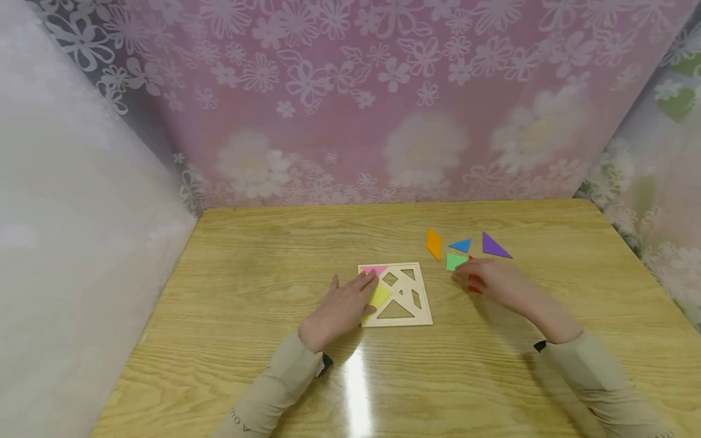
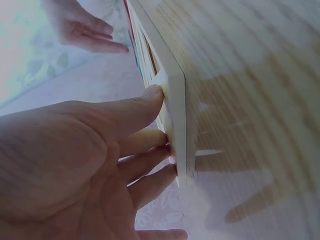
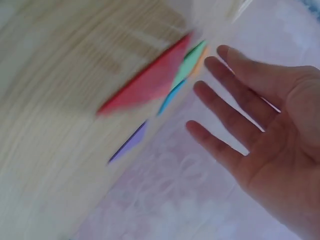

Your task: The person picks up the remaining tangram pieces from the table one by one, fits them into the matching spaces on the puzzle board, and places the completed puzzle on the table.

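Note:
A pale wooden puzzle board (image 1: 426, 313) lies on the table, a pink triangle (image 1: 375, 269) at its upper left and a yellow piece (image 1: 380, 294) below that. My left hand (image 1: 338, 309) rests on its left side, fingertips and thumb touching it, partly covering both pieces. To the right, my right hand (image 1: 506, 287) is over the green square (image 1: 456, 262) and a mostly hidden red triangle (image 1: 474, 288). In the right wrist view the red triangle (image 3: 150, 82) lies beside the right hand (image 3: 270, 125), whose fingers are extended and hold nothing.
Behind the green square lie an orange parallelogram (image 1: 434, 244), a blue triangle (image 1: 460, 246) and a purple triangle (image 1: 495, 246). Flowered cloth (image 1: 350, 121) hangs along the far edge of the wooden table (image 1: 246, 261), with more cloth at both sides.

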A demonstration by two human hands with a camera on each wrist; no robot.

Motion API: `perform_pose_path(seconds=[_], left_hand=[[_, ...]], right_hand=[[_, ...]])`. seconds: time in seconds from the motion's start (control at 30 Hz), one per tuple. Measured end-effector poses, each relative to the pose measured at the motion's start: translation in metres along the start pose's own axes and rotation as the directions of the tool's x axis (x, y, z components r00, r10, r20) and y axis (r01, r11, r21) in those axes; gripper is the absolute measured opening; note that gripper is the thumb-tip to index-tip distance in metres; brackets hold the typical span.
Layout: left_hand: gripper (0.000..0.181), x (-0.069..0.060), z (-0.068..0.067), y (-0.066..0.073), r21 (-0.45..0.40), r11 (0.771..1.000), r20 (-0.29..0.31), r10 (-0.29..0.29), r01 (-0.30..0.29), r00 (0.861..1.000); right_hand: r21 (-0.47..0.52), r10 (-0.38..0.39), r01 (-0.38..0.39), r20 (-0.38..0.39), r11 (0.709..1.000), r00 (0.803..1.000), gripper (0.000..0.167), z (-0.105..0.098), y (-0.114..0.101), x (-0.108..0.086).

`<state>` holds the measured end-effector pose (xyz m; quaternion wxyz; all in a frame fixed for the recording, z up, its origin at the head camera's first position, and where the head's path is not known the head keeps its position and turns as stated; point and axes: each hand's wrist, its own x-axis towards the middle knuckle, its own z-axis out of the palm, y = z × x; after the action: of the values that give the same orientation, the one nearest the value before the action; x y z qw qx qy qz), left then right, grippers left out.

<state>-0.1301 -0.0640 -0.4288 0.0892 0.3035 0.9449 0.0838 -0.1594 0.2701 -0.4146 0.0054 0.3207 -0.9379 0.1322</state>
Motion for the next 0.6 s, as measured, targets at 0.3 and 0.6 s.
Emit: perform_pose_path(seconds=[0.3,0.6], left_hand=[[0.064,0.0,0.002,-0.003,-0.014,1.0,0.003,-0.005,0.005,1.0],[0.065,0.002,0.002,-0.004,-0.028,1.0,-0.001,-0.003,0.003,1.0]], right_hand=[[-0.091,0.032,-0.029,0.035,0.995,0.999,0.05,-0.003,0.03,-0.014],[-0.186,0.058,-0.056,0.007,0.981,0.998,0.051,-0.002,0.038,-0.022]])
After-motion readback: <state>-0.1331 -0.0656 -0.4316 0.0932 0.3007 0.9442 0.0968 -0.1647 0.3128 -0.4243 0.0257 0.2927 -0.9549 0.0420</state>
